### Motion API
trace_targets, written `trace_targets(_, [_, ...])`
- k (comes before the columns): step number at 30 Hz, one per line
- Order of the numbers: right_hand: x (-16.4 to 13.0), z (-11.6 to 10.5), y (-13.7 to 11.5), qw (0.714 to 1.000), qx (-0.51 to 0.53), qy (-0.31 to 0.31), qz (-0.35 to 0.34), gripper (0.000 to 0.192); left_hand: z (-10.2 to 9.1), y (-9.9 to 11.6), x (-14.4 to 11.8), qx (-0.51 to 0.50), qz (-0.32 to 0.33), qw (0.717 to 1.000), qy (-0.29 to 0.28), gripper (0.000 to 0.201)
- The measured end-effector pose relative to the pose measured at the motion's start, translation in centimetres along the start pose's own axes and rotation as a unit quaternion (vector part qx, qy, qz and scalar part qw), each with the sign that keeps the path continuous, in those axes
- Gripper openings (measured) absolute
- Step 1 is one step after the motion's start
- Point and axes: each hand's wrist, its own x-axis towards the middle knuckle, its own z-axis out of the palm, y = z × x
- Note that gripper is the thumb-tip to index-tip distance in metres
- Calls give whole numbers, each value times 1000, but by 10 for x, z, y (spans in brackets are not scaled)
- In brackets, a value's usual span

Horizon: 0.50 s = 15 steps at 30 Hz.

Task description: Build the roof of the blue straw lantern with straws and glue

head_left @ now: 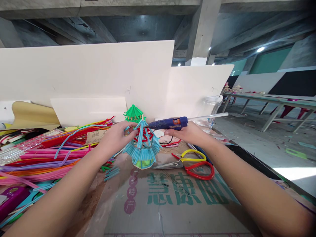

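Note:
In the middle of the head view stands a small pavilion model (143,152) with a pale blue pipe-cleaner roof and red lattice. My left hand (120,133) is closed at its upper left side, thumb and fingertips pinching near the roof top; what lies between them is hidden. My right hand (182,131) grips a dark blue hot glue gun (169,123), a clear glue stick (209,116) sticking out of its back. The gun's nozzle meets the model's upper right. A green pagoda roof (133,113) shows behind the model. Scissors (190,163) with yellow and red handles lie close by.
Bundles of coloured pipe cleaners (56,161) cover the table's left side, beside a purple device (12,201). Short blue pieces (112,173) lie near the model. A printed sheet (138,217) covers the front. A clear lidded jar (211,107) stands right, before white boards (86,72).

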Motion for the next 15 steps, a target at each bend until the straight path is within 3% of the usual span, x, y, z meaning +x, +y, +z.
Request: trace_targets(15, [-1, -1, 0, 999, -17, -11, 37, 32, 1, -1, 1, -3, -4, 1000, 1, 36])
